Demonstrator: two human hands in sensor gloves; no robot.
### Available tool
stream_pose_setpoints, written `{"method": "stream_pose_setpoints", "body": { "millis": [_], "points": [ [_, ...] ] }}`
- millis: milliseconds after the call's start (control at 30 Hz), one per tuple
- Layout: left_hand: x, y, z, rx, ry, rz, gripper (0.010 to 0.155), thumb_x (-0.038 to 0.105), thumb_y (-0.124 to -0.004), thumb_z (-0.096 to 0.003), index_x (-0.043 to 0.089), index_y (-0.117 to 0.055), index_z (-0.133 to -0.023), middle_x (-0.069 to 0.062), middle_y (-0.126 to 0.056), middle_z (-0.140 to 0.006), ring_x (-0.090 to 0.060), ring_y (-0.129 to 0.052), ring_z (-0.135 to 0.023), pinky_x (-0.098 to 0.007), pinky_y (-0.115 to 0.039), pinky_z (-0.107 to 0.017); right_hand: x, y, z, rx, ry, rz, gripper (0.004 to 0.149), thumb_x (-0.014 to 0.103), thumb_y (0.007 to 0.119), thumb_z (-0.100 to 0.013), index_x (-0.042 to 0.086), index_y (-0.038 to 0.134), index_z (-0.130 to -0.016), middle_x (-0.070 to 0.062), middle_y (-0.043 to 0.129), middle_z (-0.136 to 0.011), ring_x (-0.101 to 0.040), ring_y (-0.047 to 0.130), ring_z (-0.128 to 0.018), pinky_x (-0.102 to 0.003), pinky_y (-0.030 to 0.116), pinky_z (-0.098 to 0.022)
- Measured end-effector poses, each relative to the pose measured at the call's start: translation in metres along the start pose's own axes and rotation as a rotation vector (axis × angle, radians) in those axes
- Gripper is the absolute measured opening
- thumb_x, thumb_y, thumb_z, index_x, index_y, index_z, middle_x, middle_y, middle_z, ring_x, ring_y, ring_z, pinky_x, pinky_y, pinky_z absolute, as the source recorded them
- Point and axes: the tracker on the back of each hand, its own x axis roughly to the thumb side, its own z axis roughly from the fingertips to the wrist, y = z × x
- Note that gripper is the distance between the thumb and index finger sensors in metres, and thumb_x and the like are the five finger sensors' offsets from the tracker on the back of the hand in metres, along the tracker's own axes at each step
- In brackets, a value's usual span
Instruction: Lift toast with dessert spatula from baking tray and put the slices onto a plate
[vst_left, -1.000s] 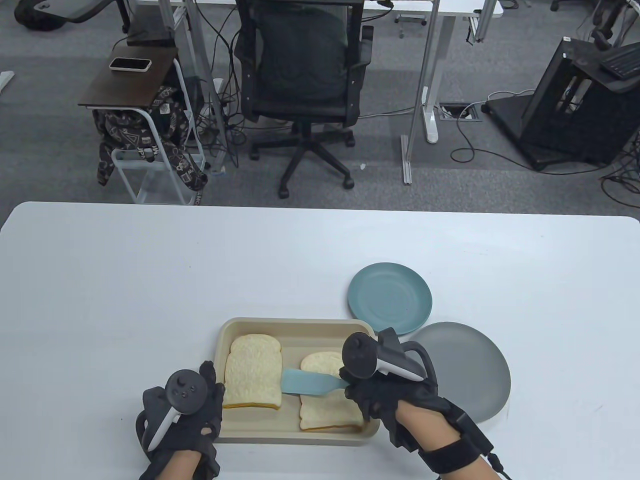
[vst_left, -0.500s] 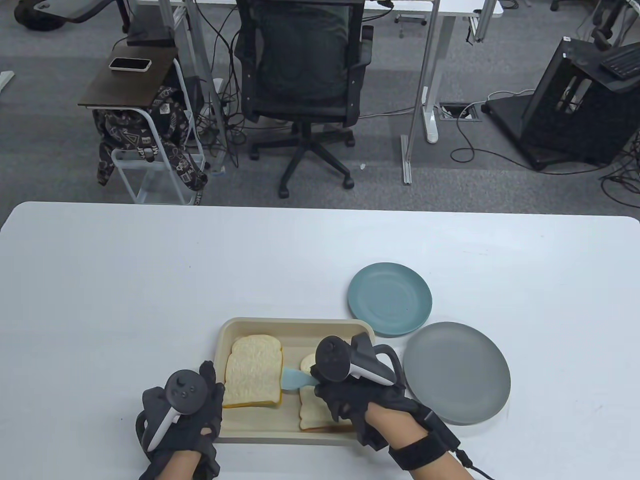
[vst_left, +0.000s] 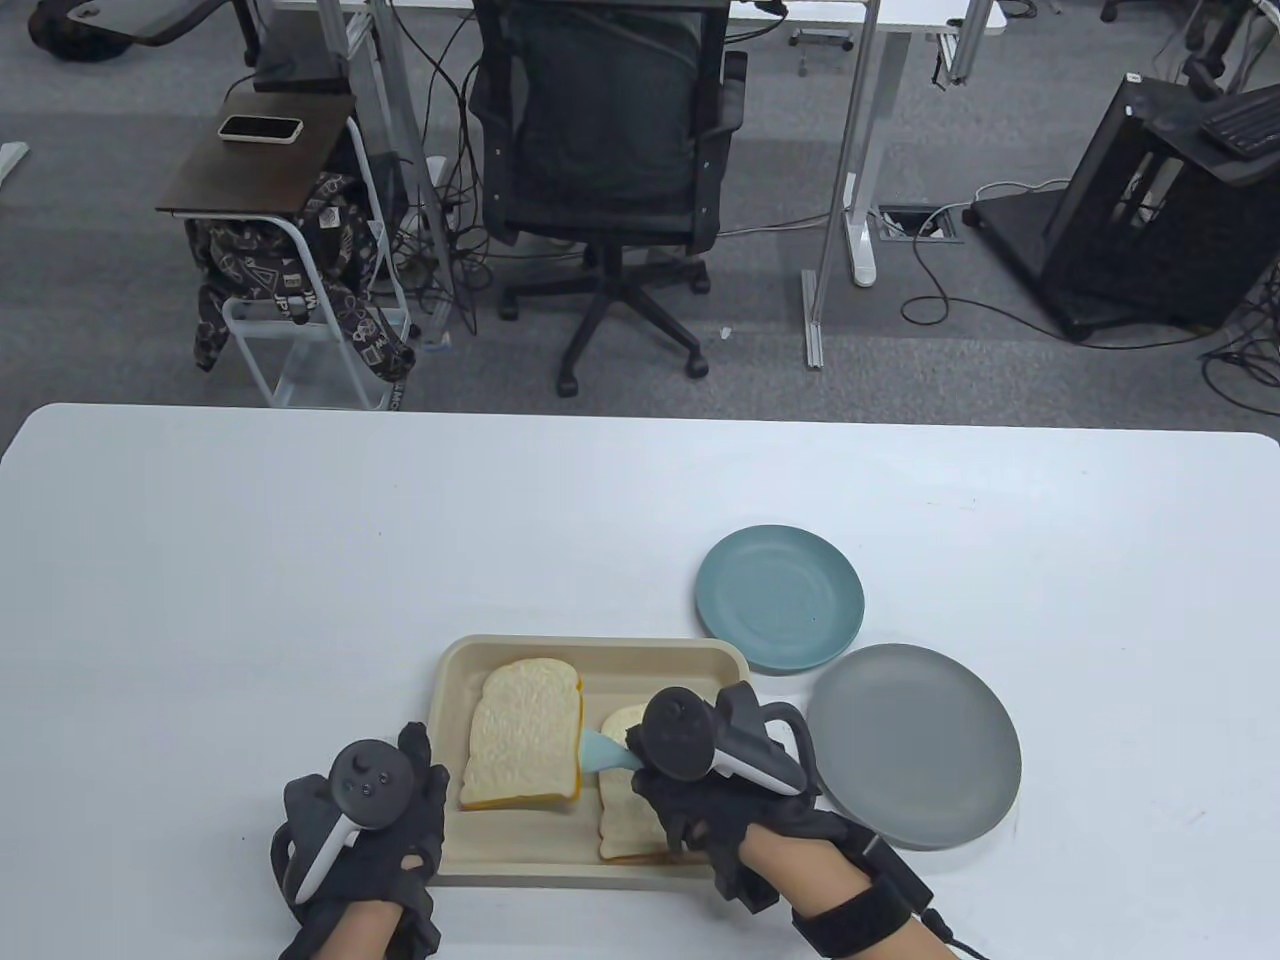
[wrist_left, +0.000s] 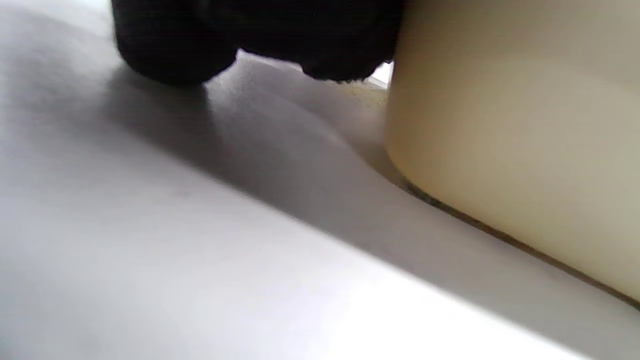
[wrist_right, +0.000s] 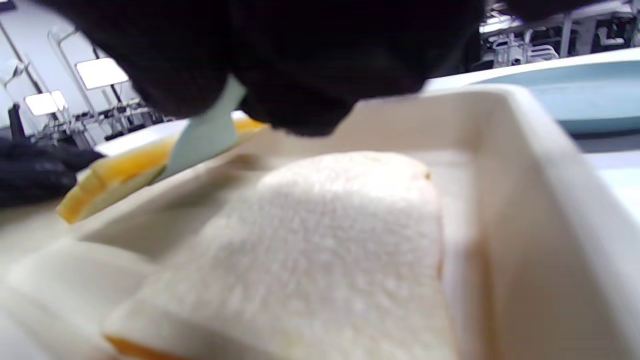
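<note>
office, swivel chair (vst_left: 605, 150), desk legs (vst_left: 845, 190), floor cables (vst_left: 960, 300)

You have a white table (vst_left: 300, 560) carrying three things directly: a beige baking tray (vst_left: 450, 690) near the front edge, a teal plate (vst_left: 780, 597) just beyond the tray's far right corner, and a grey plate (vst_left: 915, 745) just right of the tray, its rim overlapping the teal plate's near edge.
</note>
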Motion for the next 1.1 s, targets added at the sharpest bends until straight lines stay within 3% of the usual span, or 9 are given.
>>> {"method": "stream_pose_setpoints", "body": {
  "millis": [300, 433, 833, 1100],
  "points": [
    [0.003, 0.004, 0.004, 0.000, 0.002, 0.003, 0.063, 0.046, -0.062, -0.0596, 0.016, -0.047, -0.112, 0.005, -0.092, -0.054, -0.013, -0.094, -0.021, -0.043, -0.087, -0.041, -0.063, -0.072, 0.016, -0.262, 0.175, 0.004, 0.051, 0.040, 0.083, -0.038, 0.017, 0.085, -0.085, -0.009, 0.100, -0.046, -0.013, 0.094, -0.004, -0.029, 0.086, 0.012],
    [0.003, 0.005, 0.005, 0.001, 0.001, 0.004, 0.062, 0.046, -0.061, -0.0596, 0.016, -0.047, -0.112, 0.005, -0.092, -0.054, -0.013, -0.094, -0.021, -0.043, -0.087, -0.041, -0.099, -0.089, 0.020, -0.331, 0.290, -0.001, 0.051, 0.040, 0.084, -0.038, 0.016, 0.086, -0.084, -0.009, 0.100, -0.044, -0.012, 0.093, -0.003, -0.028, 0.086, 0.013],
    [0.005, 0.008, 0.008, 0.001, -0.001, 0.008, 0.063, 0.047, -0.062, -0.0596, 0.016, -0.047, -0.112, 0.005, -0.092, -0.054, -0.013, -0.094, -0.021, -0.043, -0.087, -0.041, -0.165, -0.067, 0.008, -0.273, 0.559, 0.010, 0.051, 0.040, 0.082, -0.040, 0.016, 0.083, -0.085, -0.009, 0.099, -0.046, -0.012, 0.093, -0.004, -0.028, 0.086, 0.012],
    [0.006, 0.010, 0.009, -0.009, -0.007, 0.017, 0.063, 0.047, -0.062, -0.0595, 0.016, -0.046, -0.112, 0.005, -0.092, -0.054, -0.013, -0.093, -0.021, -0.043, -0.087, -0.041, -0.169, -0.060, -0.013, -0.181, 0.616, 0.043, 0.051, 0.039, 0.082, -0.040, 0.016, 0.084, -0.085, -0.009, 0.099, -0.046, -0.012, 0.093, -0.004, -0.028, 0.086, 0.012]
  ]
}}
